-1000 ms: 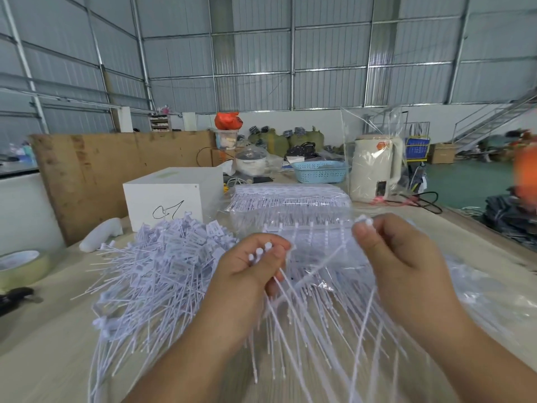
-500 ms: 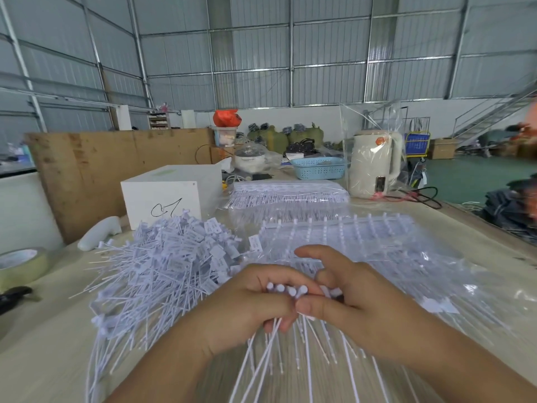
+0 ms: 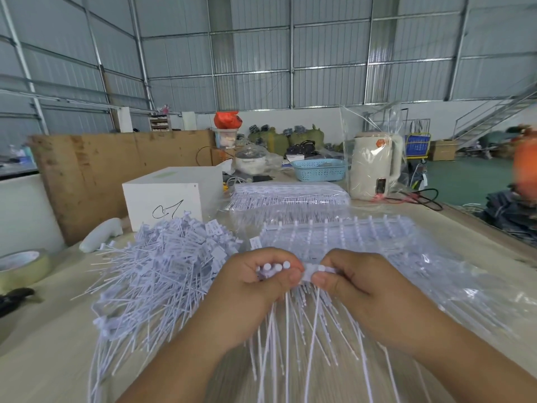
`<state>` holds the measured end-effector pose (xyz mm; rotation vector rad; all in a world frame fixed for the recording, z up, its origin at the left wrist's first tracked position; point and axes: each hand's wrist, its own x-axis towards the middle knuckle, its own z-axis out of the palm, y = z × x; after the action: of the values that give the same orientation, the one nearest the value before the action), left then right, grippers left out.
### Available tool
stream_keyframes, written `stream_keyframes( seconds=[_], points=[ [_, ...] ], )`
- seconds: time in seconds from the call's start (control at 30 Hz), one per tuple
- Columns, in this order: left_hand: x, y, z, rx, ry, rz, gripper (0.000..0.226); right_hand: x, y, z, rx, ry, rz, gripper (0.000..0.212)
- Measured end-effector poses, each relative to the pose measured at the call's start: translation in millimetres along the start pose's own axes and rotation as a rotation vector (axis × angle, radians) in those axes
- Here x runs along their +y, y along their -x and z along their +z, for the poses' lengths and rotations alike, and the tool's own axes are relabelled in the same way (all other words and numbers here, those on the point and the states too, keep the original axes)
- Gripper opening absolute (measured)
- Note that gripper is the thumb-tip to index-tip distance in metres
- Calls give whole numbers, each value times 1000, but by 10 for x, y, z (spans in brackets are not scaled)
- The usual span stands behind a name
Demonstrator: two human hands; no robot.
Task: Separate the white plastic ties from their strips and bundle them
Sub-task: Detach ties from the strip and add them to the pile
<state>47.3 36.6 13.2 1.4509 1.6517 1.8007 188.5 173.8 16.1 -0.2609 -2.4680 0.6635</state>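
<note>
— Since a second ago the right hand point(image 3: 353, 289) has come down from its raised position and now meets the left hand point(image 3: 255, 286) at the middle of the wooden table point(image 3: 43, 344). What do they hold?

— Both grip the same strip of thin white plastic ties point(image 3: 290, 321). Left fingers curl round a bunch of round white heads, thumb on top; right thumb and forefinger pinch the strip just beside them. The stems hang down and fan out toward the viewer.

— And the rest of the ties?

— A loose heap of separated white ties point(image 3: 162, 271) lies to the left, touching the left wrist. Behind the hands, clear plastic bags of unseparated tie strips point(image 3: 377, 242) lie flat, with another filled stack of bags point(image 3: 290, 196) farther back.

— Other containers?

— A white cardboard box with a black scribble point(image 3: 171, 196), closed; a blue perforated plastic basket point(image 3: 319, 169), contents unclear; a cream electric kettle point(image 3: 373, 165) inside a clear bag. A roll of tape point(image 3: 21, 267) sits at the left edge.

— Forearms?

— Both reach in from the bottom, converging.
</note>
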Motion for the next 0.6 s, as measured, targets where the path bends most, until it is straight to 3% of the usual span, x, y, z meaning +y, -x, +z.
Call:
stream_keyframes(
  seconds=[0.07, 0.13, 0.23, 0.33, 0.43, 0.6],
  points=[
    [7, 2, 87, 89, -9, 66, 4, -65, -18, 49, 125, 12, 2, 38],
    [20, -1, 139, 198, 16, 106, 3, -81, -32, 61, 309, -132, 59, 43],
    [22, -21, 41, 300, 123, 29, 11, -20, -28, -78, 456, -279, 45, 46],
    [36, -19, -21, 136, 171, -50, 14, 0, 9, -89, 207, -398, -28, 26],
    [30, 0, 27, -15, 100, -73, 7, 18, 16, 27, -30, -282, -60, 33],
    [67, 31, -47, -264, 106, -107, 16, 15, 26, 19, -133, -222, -63, 42]
  ],
)
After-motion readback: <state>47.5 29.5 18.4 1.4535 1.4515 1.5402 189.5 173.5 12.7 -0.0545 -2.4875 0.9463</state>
